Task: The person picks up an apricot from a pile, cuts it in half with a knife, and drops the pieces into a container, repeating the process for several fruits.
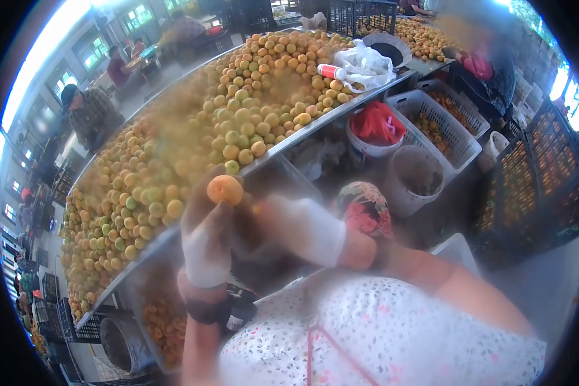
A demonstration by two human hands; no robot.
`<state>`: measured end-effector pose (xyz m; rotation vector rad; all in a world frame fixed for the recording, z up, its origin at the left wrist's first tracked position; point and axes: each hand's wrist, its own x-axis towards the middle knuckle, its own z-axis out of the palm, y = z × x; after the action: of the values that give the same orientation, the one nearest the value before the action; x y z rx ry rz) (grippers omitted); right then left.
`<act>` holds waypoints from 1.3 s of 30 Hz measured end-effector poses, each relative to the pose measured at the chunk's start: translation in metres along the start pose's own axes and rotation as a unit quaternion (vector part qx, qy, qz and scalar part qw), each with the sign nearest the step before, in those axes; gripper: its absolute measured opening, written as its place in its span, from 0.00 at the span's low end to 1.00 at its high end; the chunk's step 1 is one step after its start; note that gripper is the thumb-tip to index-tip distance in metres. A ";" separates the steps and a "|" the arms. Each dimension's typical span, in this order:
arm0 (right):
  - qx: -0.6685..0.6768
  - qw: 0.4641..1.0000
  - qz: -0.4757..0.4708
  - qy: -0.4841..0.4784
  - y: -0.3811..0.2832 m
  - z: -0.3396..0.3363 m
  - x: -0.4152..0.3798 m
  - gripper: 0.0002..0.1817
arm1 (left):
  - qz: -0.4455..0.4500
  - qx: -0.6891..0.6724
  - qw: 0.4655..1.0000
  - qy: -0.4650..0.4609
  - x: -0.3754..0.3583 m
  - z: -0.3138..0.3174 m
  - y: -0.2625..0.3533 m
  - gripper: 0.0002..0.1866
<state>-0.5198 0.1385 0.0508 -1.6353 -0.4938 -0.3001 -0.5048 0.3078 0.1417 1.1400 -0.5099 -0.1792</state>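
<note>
An orange apricot [225, 190] is gripped in the fingers of my left hand [206, 241], which wears a pale, stained glove. My right hand [293, 225], also gloved, is just to the right of that fruit. Its fingers are dark and smeared, so whether it holds anything cannot be made out. Beyond both hands, a broad heap of apricots [251, 119], orange to greenish, covers a metal-edged table [283, 147]. Part of the view over the heap is blurred.
Below the table edge stand a bucket [418, 183], a red bag [376, 122] in a white bucket, and white crates [453, 141] with fruit pieces. Orange halves lie in a bin [164, 328] at lower left. A white plastic bag [367, 64] rests on the table. Other people sit around.
</note>
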 end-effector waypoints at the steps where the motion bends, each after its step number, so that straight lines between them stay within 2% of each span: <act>1: -0.012 1.000 -0.008 0.010 -0.004 0.000 0.000 0.18 | 0.008 -0.004 1.000 -0.010 0.000 0.002 0.001 0.27; 5: -0.025 0.999 -0.009 0.020 -0.012 0.001 -0.001 0.17 | 0.013 -0.044 0.999 0.002 0.001 0.006 -0.002 0.28; 6: -0.141 0.990 -0.023 0.020 -0.019 0.000 -0.001 0.17 | 0.013 -0.045 0.999 0.001 0.003 0.005 -0.008 0.28; 7: -0.256 0.966 -0.037 0.019 -0.025 -0.001 0.000 0.17 | -0.025 -0.123 0.992 0.021 0.006 0.002 -0.016 0.28; 8: -0.257 0.966 -0.035 0.017 -0.027 -0.001 0.001 0.17 | -0.063 -0.200 0.977 0.041 0.007 -0.001 -0.024 0.28; 10: -0.341 0.939 -0.032 0.022 -0.026 0.000 0.004 0.16 | -0.075 -0.213 0.974 0.027 0.007 -0.008 -0.035 0.28; 13: -0.341 0.939 -0.041 0.020 -0.021 0.002 0.009 0.15 | -0.076 -0.220 0.972 0.009 0.009 -0.008 -0.038 0.29; 14: -0.340 0.939 -0.041 0.016 -0.018 0.002 0.009 0.15 | -0.075 -0.181 0.980 0.020 0.009 -0.008 -0.036 0.28; 16: -0.172 0.984 0.002 0.036 -0.010 0.003 0.012 0.14 | -0.066 -0.138 0.987 0.044 0.012 -0.003 -0.032 0.28; 18: -0.198 0.980 -0.006 0.026 -0.008 0.008 0.011 0.13 | 0.041 -0.073 0.979 0.186 0.013 0.010 -0.032 0.27; 19: -0.231 0.972 -0.015 0.027 -0.008 0.008 0.012 0.13 | 0.046 -0.071 0.978 0.193 0.012 0.002 -0.035 0.27; 20: -0.307 0.951 -0.034 0.015 -0.023 0.006 0.014 0.13 | -0.016 -0.077 0.985 0.153 0.011 -0.007 -0.044 0.28; 21: -0.304 0.952 -0.039 0.009 -0.028 0.004 0.014 0.13 | -0.076 -0.082 0.987 0.114 0.011 -0.011 -0.042 0.28; 22: -0.309 0.951 -0.020 0.014 -0.029 0.005 0.015 0.12 | -0.106 -0.110 0.969 0.194 0.010 -0.003 -0.047 0.30; 23: -0.307 0.952 -0.003 0.015 -0.030 0.009 0.017 0.11 | -0.115 -0.078 0.975 0.175 0.007 -0.005 -0.043 0.32; 24: -0.273 0.962 -0.012 0.028 -0.034 0.012 0.018 0.11 | -0.052 -0.006 0.985 0.167 0.005 -0.005 -0.040 0.30; 26: -0.225 0.973 -0.008 0.038 -0.045 0.017 0.019 0.09 | -0.008 -0.018 0.993 0.112 0.004 -0.022 -0.044 0.24; 27: -0.217 0.975 0.003 0.037 -0.049 0.018 0.020 0.09 | 0.046 0.104 0.985 0.132 0.003 -0.017 -0.028 0.23; 29: -0.240 0.970 -0.022 0.016 -0.048 0.021 0.019 0.08 | 0.042 0.102 0.983 0.145 0.001 -0.026 -0.034 0.22; 31: -0.273 0.962 -0.002 0.002 -0.046 0.026 0.019 0.08 | 0.012 0.010 0.990 0.138 -0.002 -0.032 -0.039 0.23; 32: -0.292 0.956 -0.010 -0.008 -0.041 0.029 0.020 0.08 | -0.016 0.006 0.985 0.173 -0.003 -0.031 -0.038 0.26; 33: -0.290 0.957 -0.022 -0.015 -0.036 0.028 0.018 0.08 | -0.004 0.009 0.984 0.180 -0.003 -0.029 -0.040 0.26; 35: -0.231 0.971 -0.060 -0.006 -0.026 0.029 0.016 0.07 | -0.059 -0.114 0.971 0.203 -0.007 -0.030 -0.040 0.27; 37: -0.125 0.990 0.058 -0.023 -0.041 0.029 0.017 0.08 | -0.032 -0.116 0.973 0.196 -0.019 -0.025 -0.022 0.23; 38: -0.169 0.984 0.032 -0.041 -0.044 0.032 0.018 0.09 | 0.055 -0.096 0.974 0.196 -0.019 -0.029 -0.028 0.21; 39: -0.211 0.976 0.003 -0.056 -0.046 0.037 0.020 0.10 | 0.025 -0.012 0.982 0.187 -0.024 -0.040 -0.025 0.21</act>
<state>-0.5281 0.1813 0.0961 -2.0759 -0.5357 -0.3240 -0.5036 0.3397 0.0995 1.1044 -0.2014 0.0747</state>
